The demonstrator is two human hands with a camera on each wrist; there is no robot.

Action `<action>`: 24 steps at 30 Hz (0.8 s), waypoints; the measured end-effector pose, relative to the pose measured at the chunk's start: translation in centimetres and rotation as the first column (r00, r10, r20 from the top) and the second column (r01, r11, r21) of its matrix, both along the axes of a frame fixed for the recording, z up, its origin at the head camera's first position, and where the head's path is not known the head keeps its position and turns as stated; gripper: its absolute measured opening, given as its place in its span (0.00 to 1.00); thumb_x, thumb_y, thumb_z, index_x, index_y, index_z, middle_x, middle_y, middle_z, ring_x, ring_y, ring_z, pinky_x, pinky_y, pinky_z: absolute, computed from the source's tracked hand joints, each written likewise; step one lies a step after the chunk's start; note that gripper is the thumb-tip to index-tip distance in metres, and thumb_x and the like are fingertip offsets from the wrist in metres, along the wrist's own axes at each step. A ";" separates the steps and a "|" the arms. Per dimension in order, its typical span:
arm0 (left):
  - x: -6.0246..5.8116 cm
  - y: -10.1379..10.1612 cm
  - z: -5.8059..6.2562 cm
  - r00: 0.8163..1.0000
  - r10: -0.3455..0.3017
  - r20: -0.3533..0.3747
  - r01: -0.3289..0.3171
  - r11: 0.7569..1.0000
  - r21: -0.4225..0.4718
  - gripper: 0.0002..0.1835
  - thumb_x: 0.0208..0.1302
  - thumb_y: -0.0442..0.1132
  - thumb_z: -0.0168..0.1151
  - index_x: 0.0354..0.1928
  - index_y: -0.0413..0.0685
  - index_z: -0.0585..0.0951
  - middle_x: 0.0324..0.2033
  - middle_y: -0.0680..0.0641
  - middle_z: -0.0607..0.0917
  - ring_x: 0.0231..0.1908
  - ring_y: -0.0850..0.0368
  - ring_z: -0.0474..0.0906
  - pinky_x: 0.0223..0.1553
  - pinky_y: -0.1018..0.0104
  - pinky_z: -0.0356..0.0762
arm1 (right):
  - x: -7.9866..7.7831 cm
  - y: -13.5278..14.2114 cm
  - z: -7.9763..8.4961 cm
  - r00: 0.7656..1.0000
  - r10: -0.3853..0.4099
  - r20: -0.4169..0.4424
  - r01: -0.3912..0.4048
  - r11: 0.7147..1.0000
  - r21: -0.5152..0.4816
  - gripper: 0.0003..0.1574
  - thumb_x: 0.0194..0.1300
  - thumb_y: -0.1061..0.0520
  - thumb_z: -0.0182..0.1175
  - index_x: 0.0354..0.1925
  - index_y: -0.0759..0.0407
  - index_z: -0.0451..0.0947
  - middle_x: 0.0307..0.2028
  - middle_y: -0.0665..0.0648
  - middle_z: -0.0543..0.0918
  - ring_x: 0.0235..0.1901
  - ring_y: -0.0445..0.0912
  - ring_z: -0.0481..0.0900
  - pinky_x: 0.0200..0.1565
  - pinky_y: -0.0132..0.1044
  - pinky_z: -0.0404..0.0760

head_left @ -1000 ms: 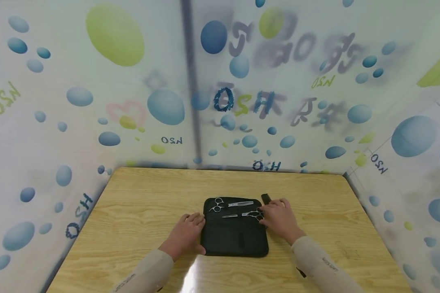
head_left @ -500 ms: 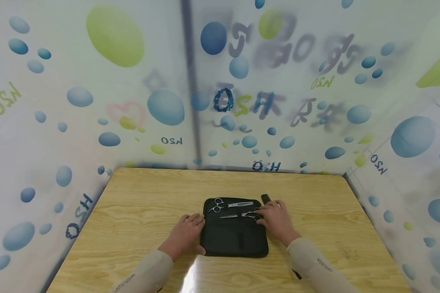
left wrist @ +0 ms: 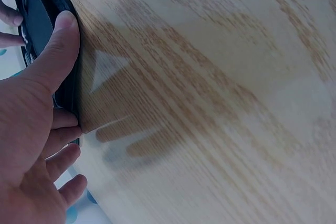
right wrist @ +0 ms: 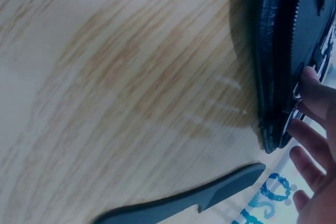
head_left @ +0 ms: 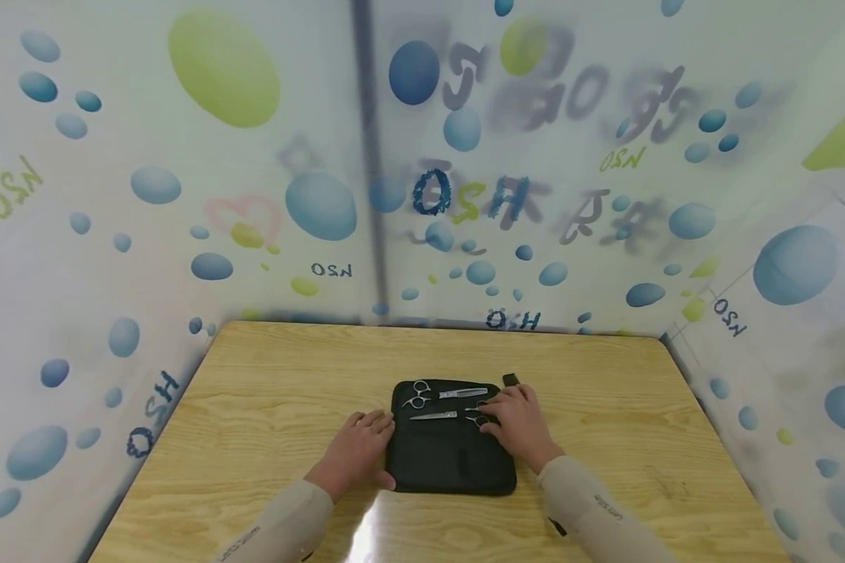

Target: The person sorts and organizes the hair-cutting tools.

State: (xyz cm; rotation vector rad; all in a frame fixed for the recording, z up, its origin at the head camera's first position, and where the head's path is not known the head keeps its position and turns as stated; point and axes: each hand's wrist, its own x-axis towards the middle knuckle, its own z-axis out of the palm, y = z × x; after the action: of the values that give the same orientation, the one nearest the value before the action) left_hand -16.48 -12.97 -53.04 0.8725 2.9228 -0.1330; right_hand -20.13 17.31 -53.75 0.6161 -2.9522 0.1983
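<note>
A black zippered case (head_left: 422, 461) lies unfolded on the table. My left hand (head_left: 355, 451) holds its left edge, thumb on the rim (left wrist: 65, 24) in the left wrist view. Across the upper part of the case lies a pair of thinning scissors (head_left: 462, 393), handles to the left, its middle hidden under a band. Below it, a second pair of hair scissors (head_left: 433, 416) points left through a band. My right hand (head_left: 521, 422) pinches its finger rings (head_left: 477, 421), partly covered by the fingers. In the right wrist view, the thumb (right wrist: 310, 80) is at the handles.
A dark flat piece with a handle, comb-like, (right wrist: 184, 198) lies on the table right of the case; no teeth can be made out. The wooden table (head_left: 275, 375) meets patterned wall sheets (head_left: 310, 234) at its back and sides.
My right hand has moved left with the second scissors, whose blades now stick out further left past the band. The left hand and the case have stayed put.
</note>
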 end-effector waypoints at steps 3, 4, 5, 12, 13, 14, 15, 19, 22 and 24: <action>0.0 0.0 0.0 1.000 0.003 0.011 -0.003 1.000 -0.001 0.52 0.41 0.72 0.68 0.64 0.44 0.75 0.66 0.47 0.75 0.67 0.50 0.68 0.66 0.53 0.67 | 0.1 -0.1 0.1 1.000 0.000 -0.007 0.000 1.000 -0.005 0.20 0.55 0.44 0.70 0.46 0.47 0.87 0.44 0.49 0.88 0.51 0.48 0.77 0.63 0.54 0.63; 0.0 0.0 -0.1 1.000 0.005 0.013 -0.004 1.000 -0.002 0.52 0.41 0.73 0.68 0.64 0.44 0.75 0.66 0.47 0.75 0.67 0.50 0.68 0.66 0.53 0.67 | 0.1 -0.1 0.0 1.000 0.000 -0.009 0.000 1.000 -0.005 0.20 0.55 0.44 0.71 0.46 0.47 0.87 0.44 0.49 0.88 0.51 0.48 0.77 0.63 0.54 0.64; 0.0 0.1 -0.1 1.000 0.006 0.014 -0.006 1.000 -0.004 0.52 0.41 0.73 0.68 0.64 0.44 0.75 0.66 0.47 0.75 0.67 0.50 0.68 0.66 0.53 0.67 | 0.1 -0.1 0.0 1.000 -0.001 -0.010 0.001 1.000 -0.001 0.20 0.55 0.44 0.70 0.46 0.47 0.87 0.44 0.48 0.88 0.51 0.48 0.77 0.63 0.54 0.64; -0.1 0.1 -0.2 1.000 0.012 0.014 -0.012 1.000 -0.009 0.53 0.40 0.73 0.69 0.64 0.44 0.75 0.66 0.47 0.75 0.67 0.50 0.68 0.66 0.53 0.66 | -0.1 -0.3 -0.1 1.000 0.002 0.011 -0.002 1.000 -0.006 0.19 0.56 0.43 0.69 0.46 0.47 0.87 0.44 0.48 0.88 0.51 0.46 0.77 0.64 0.53 0.63; -0.1 0.1 -0.2 1.000 0.013 0.014 -0.013 1.000 -0.010 0.53 0.40 0.73 0.69 0.64 0.44 0.75 0.66 0.47 0.75 0.67 0.50 0.68 0.66 0.53 0.66 | -0.1 -0.3 -0.1 1.000 0.002 0.013 -0.002 1.000 -0.010 0.19 0.56 0.43 0.69 0.46 0.47 0.87 0.44 0.48 0.88 0.50 0.46 0.77 0.64 0.53 0.63; -0.1 0.1 -0.2 1.000 0.013 0.015 -0.013 1.000 -0.011 0.53 0.40 0.73 0.69 0.64 0.44 0.75 0.66 0.47 0.75 0.67 0.50 0.68 0.66 0.53 0.66 | -0.1 -0.4 0.0 1.000 0.002 0.014 -0.002 1.000 -0.015 0.19 0.56 0.44 0.70 0.45 0.47 0.87 0.44 0.47 0.88 0.50 0.46 0.77 0.64 0.53 0.63; -0.1 0.1 -0.3 1.000 0.013 0.015 -0.013 1.000 -0.014 0.53 0.40 0.73 0.69 0.64 0.44 0.75 0.66 0.48 0.75 0.67 0.50 0.68 0.66 0.53 0.66 | -0.1 -0.4 0.0 1.000 0.002 0.017 -0.001 1.000 -0.020 0.19 0.56 0.44 0.70 0.45 0.47 0.87 0.44 0.48 0.88 0.50 0.46 0.77 0.64 0.53 0.63; -0.1 0.1 -0.3 1.000 0.013 0.015 -0.013 1.000 -0.018 0.53 0.40 0.73 0.68 0.64 0.45 0.75 0.66 0.48 0.75 0.67 0.51 0.68 0.66 0.54 0.66 | 0.0 -0.6 0.2 1.000 0.003 0.022 -0.002 1.000 -0.031 0.19 0.55 0.45 0.70 0.45 0.48 0.88 0.43 0.48 0.88 0.50 0.47 0.77 0.64 0.53 0.63; -0.1 0.0 -0.4 1.000 0.010 0.012 -0.010 1.000 -0.015 0.53 0.40 0.74 0.68 0.64 0.45 0.75 0.66 0.48 0.75 0.67 0.51 0.68 0.66 0.54 0.66 | 0.0 -0.7 0.3 1.000 0.001 0.028 0.000 1.000 -0.028 0.19 0.55 0.45 0.70 0.45 0.48 0.87 0.43 0.48 0.88 0.50 0.47 0.77 0.64 0.53 0.63; -0.1 0.0 -0.3 1.000 0.006 0.009 -0.006 1.000 -0.010 0.53 0.40 0.74 0.68 0.64 0.44 0.75 0.66 0.47 0.75 0.67 0.50 0.68 0.66 0.54 0.67 | 0.0 -0.7 0.2 1.000 0.002 0.025 -0.001 1.000 -0.026 0.19 0.55 0.45 0.71 0.45 0.48 0.88 0.43 0.48 0.88 0.49 0.47 0.77 0.64 0.53 0.64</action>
State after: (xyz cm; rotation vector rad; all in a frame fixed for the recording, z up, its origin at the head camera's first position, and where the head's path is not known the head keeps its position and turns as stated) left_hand -16.61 -12.96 -53.38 0.8605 2.9136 -0.1428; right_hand -20.16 16.56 -53.50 0.6171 -2.9686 0.2454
